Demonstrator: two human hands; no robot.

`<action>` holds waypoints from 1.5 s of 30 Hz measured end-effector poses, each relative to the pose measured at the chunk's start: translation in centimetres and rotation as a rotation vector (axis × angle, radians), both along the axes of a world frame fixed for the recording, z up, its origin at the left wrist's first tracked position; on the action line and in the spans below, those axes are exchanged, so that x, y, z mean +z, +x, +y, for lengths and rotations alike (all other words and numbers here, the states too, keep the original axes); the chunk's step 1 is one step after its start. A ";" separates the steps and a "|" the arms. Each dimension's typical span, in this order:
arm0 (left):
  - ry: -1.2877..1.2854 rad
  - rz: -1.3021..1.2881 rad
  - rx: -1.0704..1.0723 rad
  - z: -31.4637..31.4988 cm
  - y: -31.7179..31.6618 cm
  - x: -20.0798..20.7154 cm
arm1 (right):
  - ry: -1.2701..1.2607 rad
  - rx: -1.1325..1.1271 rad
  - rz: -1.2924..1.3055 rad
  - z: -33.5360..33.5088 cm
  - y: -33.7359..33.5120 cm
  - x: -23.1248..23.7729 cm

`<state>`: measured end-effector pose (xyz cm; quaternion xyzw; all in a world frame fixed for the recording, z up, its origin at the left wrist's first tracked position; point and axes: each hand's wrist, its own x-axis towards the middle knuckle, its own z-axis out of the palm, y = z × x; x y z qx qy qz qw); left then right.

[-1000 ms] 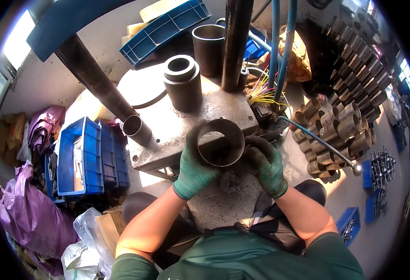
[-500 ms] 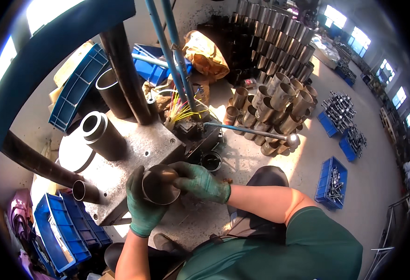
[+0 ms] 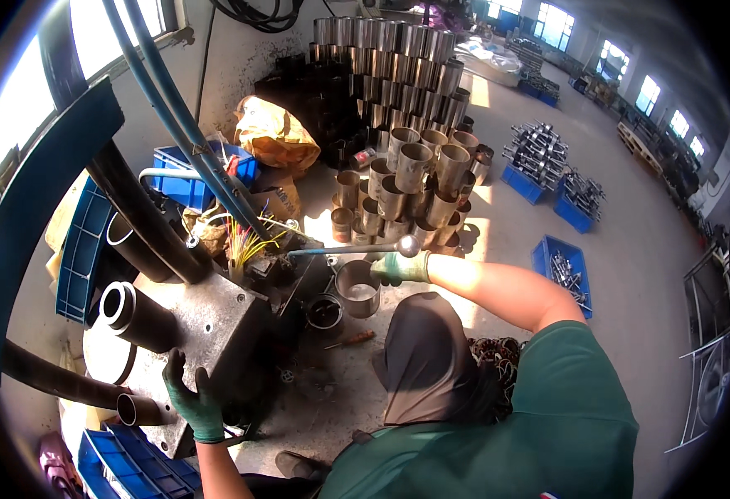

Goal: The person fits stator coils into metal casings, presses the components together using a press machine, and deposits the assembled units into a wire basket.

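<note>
My right hand [image 3: 405,268], in a green glove, grips the rim of a short metal cylinder sleeve [image 3: 357,291], out to the right of the machine. Beneath the ball-ended lever [image 3: 340,249] is where this hand is. My left hand [image 3: 192,406], gloved the same way, holds nothing; its fingers are spread beside the near edge of the thick steel plate [image 3: 207,309]. A stepped cylindrical die [image 3: 142,318] stands on that plate, and a short dark tube [image 3: 139,410] lies near its left edge. Just left of the held sleeve, a round container [image 3: 324,313] with dark contents sits low.
Many metal sleeves [image 3: 413,170] stand grouped on the floor ahead, with shiny cylinders [image 3: 390,62] stacked behind. Blue crates [image 3: 560,270] of metal parts sit at right. Blue pipes [image 3: 182,125] and dark columns [image 3: 145,208] rise by the plate. A wooden-handled tool [image 3: 352,339] lies low.
Both hands held the sleeve in front of me before. The left has let go and moved left to the plate's edge; the right has carried the sleeve forward and right. The view has shifted right.
</note>
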<state>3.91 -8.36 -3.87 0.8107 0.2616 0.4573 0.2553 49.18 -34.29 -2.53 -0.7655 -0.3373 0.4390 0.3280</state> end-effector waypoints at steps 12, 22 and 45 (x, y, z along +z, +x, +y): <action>0.175 0.378 0.322 1.3 -1.4 -5.3 | 0.195 -1.655 0.777 -20.2 5.7 -27.9; 0.256 0.550 0.332 0.9 -2.1 -5.4 | 0.233 -1.795 0.470 -20.3 10.6 -38.3; 0.265 0.656 0.315 -1.5 1.2 -2.7 | 0.112 -1.126 0.485 -16.9 12.3 -37.8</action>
